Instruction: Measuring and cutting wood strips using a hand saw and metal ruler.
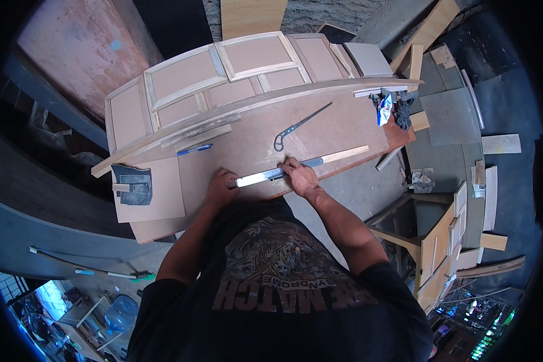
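Note:
A long silvery metal straightedge (254, 179) lies along a narrow wooden strip (351, 152) near the front edge of the workbench (247, 151). My left hand (223, 183) is closed at the straightedge's left end, fingers curled against it. My right hand (300, 176) grips the straightedge farther along, fingers bent over it. A small dark piece shows beside the right fingers, too small to name. Beyond my right hand rests a handsaw (298, 127) with a thin dark blade. To the left, a blue pen (194, 149) lies on the bench.
Framed wooden panels (253, 54) lie across the bench's far side, behind a long wooden batten (271, 96). Sandpaper on a block (133, 186) sits at left on a board (163, 205). A crumpled blue-white packet (384, 108) and dark cloth (403, 108) lie far right. A wooden frame (437, 247) stands at right.

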Demonstrator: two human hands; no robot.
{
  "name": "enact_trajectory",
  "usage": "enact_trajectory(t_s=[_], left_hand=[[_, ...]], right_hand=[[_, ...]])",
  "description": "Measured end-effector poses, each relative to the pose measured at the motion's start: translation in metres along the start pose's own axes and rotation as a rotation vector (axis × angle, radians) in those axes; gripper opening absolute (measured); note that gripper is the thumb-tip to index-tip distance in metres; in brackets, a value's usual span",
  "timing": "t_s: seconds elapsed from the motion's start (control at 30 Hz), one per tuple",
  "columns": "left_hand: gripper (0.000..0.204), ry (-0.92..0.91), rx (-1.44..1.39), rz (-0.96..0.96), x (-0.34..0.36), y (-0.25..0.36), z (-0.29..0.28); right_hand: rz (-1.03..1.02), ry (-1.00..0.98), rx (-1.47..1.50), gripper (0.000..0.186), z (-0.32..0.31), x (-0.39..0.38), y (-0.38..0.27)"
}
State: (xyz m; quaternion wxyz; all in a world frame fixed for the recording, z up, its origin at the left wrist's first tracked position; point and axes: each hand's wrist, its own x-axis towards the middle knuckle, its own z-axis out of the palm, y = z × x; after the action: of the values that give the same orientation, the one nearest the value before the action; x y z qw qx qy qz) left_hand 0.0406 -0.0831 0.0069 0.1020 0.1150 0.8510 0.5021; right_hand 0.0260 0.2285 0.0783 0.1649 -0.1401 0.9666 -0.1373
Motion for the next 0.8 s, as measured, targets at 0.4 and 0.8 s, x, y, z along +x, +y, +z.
enact_trajectory(t_s=[0.4,0.8], left_hand=[[0.039,0.006,-0.012,0.0,-0.0012,0.0006,-0.0022],[0.037,0.003,-0.039,-0.004,-0.0045,-0.0068,0.0005]], right_hand=[[-0.007,0.022,0.005,0.043,0.0061,0.0018,0.0019],[-0.006,0.01,0.021,0.044,0.0027,-0.0007,-0.0024]])
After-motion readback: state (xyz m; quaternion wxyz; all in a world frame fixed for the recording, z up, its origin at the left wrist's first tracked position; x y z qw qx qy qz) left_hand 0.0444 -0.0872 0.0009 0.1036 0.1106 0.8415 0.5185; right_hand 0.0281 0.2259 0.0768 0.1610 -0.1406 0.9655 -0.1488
